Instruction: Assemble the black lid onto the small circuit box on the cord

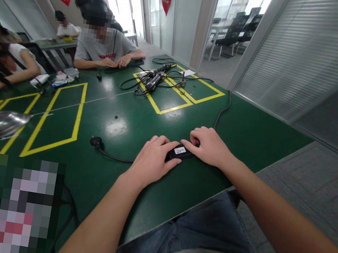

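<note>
A small black box with a white label, a power adapter (179,151), lies on the green table (117,127) near its front edge. My left hand (153,159) rests over its left end with fingers curled around it. My right hand (209,146) covers its right end, fingers bent down onto it. A black cable with a plug (96,142) runs along the table from under my left hand out to the left.
Yellow tape marks rectangles (58,117) on the table. A tangle of black cables and tools (153,80) lies farther back. A silvery bowl (2,123) sits at the left. Other people sit at the far left side. The table edge is close to my lap.
</note>
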The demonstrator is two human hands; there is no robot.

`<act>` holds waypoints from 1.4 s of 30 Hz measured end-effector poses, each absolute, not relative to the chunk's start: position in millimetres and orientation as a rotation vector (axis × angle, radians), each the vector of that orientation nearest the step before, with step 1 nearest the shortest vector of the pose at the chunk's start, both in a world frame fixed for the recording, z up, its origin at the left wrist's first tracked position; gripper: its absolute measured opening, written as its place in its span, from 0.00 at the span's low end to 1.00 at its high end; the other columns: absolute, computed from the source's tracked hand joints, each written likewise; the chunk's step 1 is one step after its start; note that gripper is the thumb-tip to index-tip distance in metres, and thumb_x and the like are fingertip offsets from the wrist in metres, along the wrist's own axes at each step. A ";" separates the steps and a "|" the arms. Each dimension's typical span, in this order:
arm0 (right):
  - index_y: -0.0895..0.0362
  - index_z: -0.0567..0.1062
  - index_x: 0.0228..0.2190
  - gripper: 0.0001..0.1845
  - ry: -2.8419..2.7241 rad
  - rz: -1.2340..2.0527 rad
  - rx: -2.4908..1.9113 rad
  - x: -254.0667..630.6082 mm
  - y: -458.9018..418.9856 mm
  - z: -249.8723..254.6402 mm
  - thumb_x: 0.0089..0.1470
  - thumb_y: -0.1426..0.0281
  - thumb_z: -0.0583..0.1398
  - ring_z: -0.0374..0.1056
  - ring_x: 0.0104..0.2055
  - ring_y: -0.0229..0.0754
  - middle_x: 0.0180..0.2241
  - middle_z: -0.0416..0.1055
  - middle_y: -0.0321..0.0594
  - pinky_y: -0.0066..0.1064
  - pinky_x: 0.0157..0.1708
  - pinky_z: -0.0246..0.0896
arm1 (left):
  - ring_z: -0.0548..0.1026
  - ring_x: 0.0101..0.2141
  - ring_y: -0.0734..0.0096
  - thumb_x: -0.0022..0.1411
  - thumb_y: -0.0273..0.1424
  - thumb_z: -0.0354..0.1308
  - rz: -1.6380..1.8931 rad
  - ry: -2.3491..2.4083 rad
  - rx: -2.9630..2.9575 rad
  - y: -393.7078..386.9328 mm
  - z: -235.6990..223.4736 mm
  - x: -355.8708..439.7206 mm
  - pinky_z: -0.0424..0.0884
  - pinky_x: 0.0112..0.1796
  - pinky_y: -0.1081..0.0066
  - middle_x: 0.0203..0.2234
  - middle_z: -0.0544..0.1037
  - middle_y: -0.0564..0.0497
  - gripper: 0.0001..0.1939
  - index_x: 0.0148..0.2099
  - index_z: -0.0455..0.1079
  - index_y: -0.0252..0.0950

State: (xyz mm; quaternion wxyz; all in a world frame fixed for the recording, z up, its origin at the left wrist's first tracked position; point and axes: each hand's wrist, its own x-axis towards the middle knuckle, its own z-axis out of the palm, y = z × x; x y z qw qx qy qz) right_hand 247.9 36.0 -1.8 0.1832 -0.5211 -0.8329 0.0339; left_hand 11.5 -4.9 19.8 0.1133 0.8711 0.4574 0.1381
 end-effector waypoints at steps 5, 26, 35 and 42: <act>0.51 0.66 0.25 0.25 -2.356 0.080 -1.468 248.1 36.3 -3.4 0.72 0.52 0.58 0.67 0.36 0.48 0.29 0.74 0.40 0.39 0.39 0.50 | 0.76 0.51 0.53 0.76 0.41 0.65 0.399 1.344 2.549 -5.2 21.0 13.0 0.76 0.53 0.56 0.50 0.80 0.44 0.21 0.65 0.77 0.40; 0.55 0.81 0.28 0.32 -2.415 -0.113 -1.599 241.5 34.2 -0.7 0.79 0.61 0.47 0.71 0.37 0.50 0.30 0.80 0.47 0.43 0.41 0.49 | 0.78 0.53 0.50 0.73 0.34 0.64 0.671 1.960 2.231 -0.1 22.2 9.0 0.78 0.53 0.54 0.54 0.75 0.39 0.14 0.57 0.80 0.37; 0.54 0.82 0.25 0.34 -2.394 -0.155 -1.671 239.5 33.8 0.4 0.78 0.57 0.49 0.71 0.34 0.50 0.29 0.81 0.49 0.42 0.36 0.53 | 0.81 0.43 0.49 0.81 0.42 0.50 0.177 1.950 2.448 -4.4 27.5 14.3 0.79 0.43 0.57 0.37 0.81 0.39 0.28 0.38 0.88 0.38; 0.53 0.78 0.22 0.35 -2.321 -0.147 -1.687 240.4 31.0 6.3 0.78 0.57 0.49 0.70 0.34 0.51 0.26 0.78 0.47 0.42 0.36 0.52 | 0.81 0.44 0.49 0.83 0.42 0.47 0.262 1.970 2.387 -4.3 33.3 16.6 0.78 0.46 0.56 0.37 0.82 0.40 0.29 0.41 0.88 0.38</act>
